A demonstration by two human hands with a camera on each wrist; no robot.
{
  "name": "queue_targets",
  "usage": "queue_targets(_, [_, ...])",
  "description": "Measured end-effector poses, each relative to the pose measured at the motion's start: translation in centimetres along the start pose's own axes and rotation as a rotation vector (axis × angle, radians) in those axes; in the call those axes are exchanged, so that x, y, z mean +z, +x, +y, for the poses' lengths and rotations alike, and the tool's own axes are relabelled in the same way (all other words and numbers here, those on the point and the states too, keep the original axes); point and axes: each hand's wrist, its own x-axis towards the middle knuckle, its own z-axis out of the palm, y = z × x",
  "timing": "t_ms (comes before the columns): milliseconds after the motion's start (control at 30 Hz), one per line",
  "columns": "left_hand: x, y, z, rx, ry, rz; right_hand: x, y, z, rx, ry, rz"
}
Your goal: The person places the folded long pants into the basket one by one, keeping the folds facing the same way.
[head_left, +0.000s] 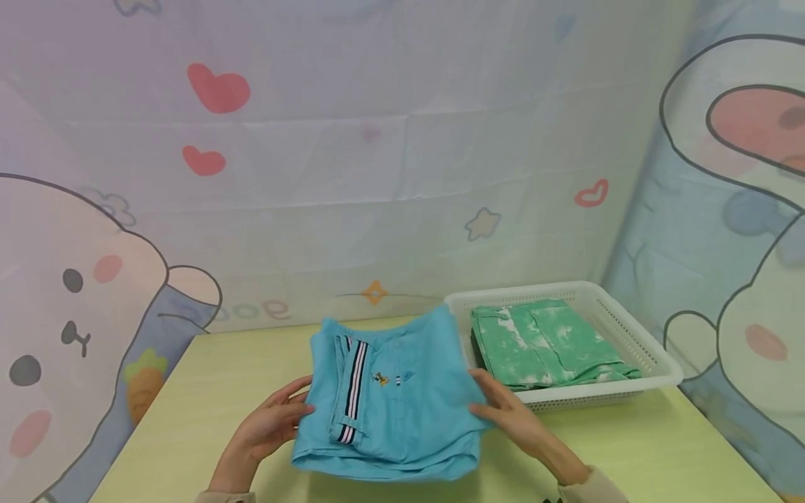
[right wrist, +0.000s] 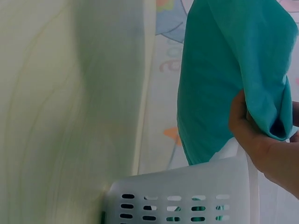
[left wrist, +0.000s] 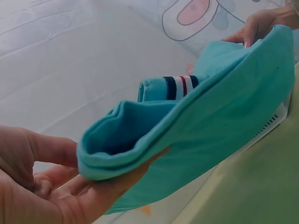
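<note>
A folded light-blue garment with a striped band and small embroidered figures hangs between both hands, lifted off the table. My left hand pinches its left edge, thumb on top and fingers beneath, as the left wrist view shows at the folded end. On the opposite edge, my right hand grips the cloth between thumb and fingers. In the right wrist view that hand holds a folded corner beside the white basket.
At the back right stands a white plastic basket holding folded green-and-white patterned cloth, with something dark beneath it. The pale yellow-green table meets a printed cartoon curtain behind and at the sides.
</note>
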Motion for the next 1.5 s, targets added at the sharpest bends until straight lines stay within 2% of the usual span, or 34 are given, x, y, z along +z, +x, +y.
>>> queue_targets(333, [0.7,0.6,-0.1,0.072,-0.039,-0.084,-1.2,-0.4,-0.3,-0.001,0.007,-0.011])
queue_targets(567, [1.5,1.4,-0.4,0.068,-0.037,-0.072,-2.0,-1.1,-0.3,0.056,0.024,0.031])
queue_targets(767, [2.0,2.1,-0.6,0.079,-0.045,-0.099,-2.9,-1.5,0.0,-0.002,0.017,-0.016])
queue_targets(1000, [2.5,2.8,-0.7,0.099,-0.063,-0.134,-3.8,-2.1,0.0,-0.005,0.011,-0.003])
queue_targets(1100, [2.7,3.1,-0.6,0.104,-0.065,-0.137,-4.3,-2.2,0.1,-0.035,0.010,-0.021])
queue_targets(1400, [3.4,3.8,-0.4,0.094,-0.044,-0.094,-5.2,-2.4,-0.2,-0.145,0.091,-0.120])
queue_targets(1500, [3.6,4.0,-0.4,0.089,-0.036,-0.082,-5.5,-2.6,-0.3,-0.149,0.097,-0.130])
